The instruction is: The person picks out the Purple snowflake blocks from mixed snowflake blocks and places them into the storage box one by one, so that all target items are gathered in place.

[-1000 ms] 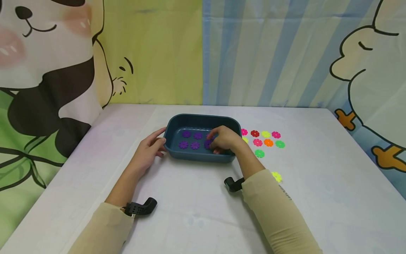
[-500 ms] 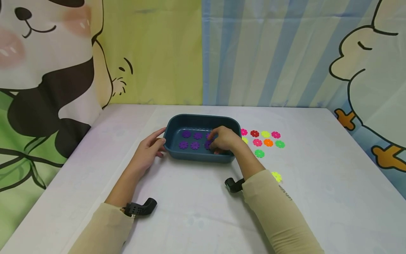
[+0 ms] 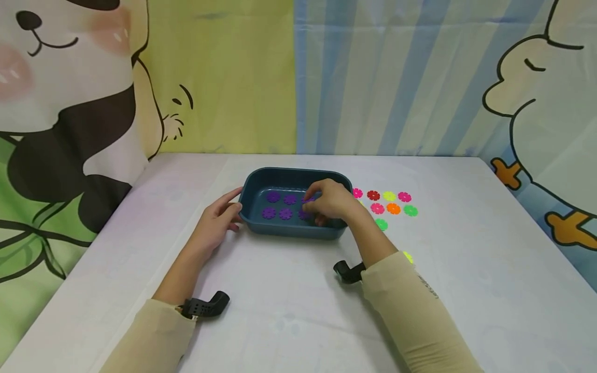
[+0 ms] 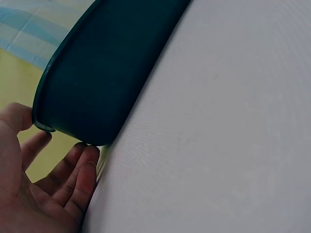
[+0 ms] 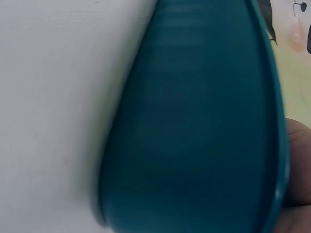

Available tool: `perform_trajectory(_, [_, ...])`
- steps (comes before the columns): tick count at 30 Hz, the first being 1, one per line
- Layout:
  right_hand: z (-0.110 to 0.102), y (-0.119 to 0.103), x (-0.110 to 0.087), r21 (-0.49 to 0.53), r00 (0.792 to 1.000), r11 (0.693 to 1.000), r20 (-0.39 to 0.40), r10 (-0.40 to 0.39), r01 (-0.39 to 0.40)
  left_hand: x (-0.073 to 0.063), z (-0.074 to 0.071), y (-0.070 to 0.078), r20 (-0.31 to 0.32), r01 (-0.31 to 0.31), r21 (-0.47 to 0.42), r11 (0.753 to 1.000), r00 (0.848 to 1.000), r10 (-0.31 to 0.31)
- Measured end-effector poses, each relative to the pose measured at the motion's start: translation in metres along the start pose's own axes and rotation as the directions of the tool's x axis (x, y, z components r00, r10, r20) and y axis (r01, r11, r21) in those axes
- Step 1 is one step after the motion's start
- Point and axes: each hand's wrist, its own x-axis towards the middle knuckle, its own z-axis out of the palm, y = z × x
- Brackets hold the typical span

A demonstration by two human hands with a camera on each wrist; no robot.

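Note:
Inside the dark teal tray (image 3: pixel 296 231), flower-shaped purple pieces (image 3: pixel 285 213) lie flat in two rows. My left hand (image 3: pixel 216 223) rests against the outside of the tray's left end. In the left wrist view, its thumb touches the rim and its other fingers (image 4: pixel 87 179) lie by the lower side. My right hand (image 3: pixel 328 202) hovers over the right part of the tray, thumb and index finger apart, above the rightmost purple pieces, which it partly covers. Nothing shows between its fingertips. The right wrist view has mostly the tray's outer wall (image 5: pixel 194 116), hiding the fingertips.
Right of the tray lie several flower-shaped pieces in pink, red, yellow, orange (image 3: pixel 394 209) and green (image 3: pixel 411 211). A yellow piece (image 3: pixel 408 257) peeks out beside the right sleeve (image 3: pixel 415 305). A cartoon-printed cloth (image 3: pixel 224 77) hangs behind the white table (image 3: pixel 280 321).
My right hand has lifted slightly from the purple pieces, and its forearm has shifted a little right. The left hand stays at the tray's end. The head view has tilted slightly.

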Motion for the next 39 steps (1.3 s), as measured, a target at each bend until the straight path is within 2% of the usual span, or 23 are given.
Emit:
perform_trajectory(7, [-0.014, 0.008, -0.012, 0.025, 0.992, 0.993, -0.062, -0.11, 0.112, 0.0, -0.001, 0.001, 0.001, -0.014, 0.006, 1.0, 1.0, 0.014])
perform_trajectory(17, [-0.028, 0.027, -0.028, 0.022, 0.962, 0.97, -0.138, -0.236, 0.241, 0.0, -0.001, -0.001, -0.003, -0.012, 0.009, 1.0, 1.0, 0.012])
perform_trajectory(24, [-0.039, 0.039, -0.034, 0.026, 0.958, 0.976, -0.201, -0.206, 0.215, -0.001, -0.002, 0.001, -0.001, -0.007, 0.01, 1.0, 1.0, 0.007])
perform_trajectory(30, [-0.046, 0.05, -0.037, 0.004, 0.96, 0.981, -0.21, -0.186, 0.192, -0.001, -0.001, 0.001, 0.002, -0.007, 0.0, 1.0, 1.0, 0.007])
perform_trajectory(39, [-0.055, 0.065, -0.048, 0.041, 0.959, 0.982, -0.226, -0.169, 0.183, 0.0, 0.001, 0.0, 0.001, -0.018, 0.001, 1.0, 1.0, 0.018])
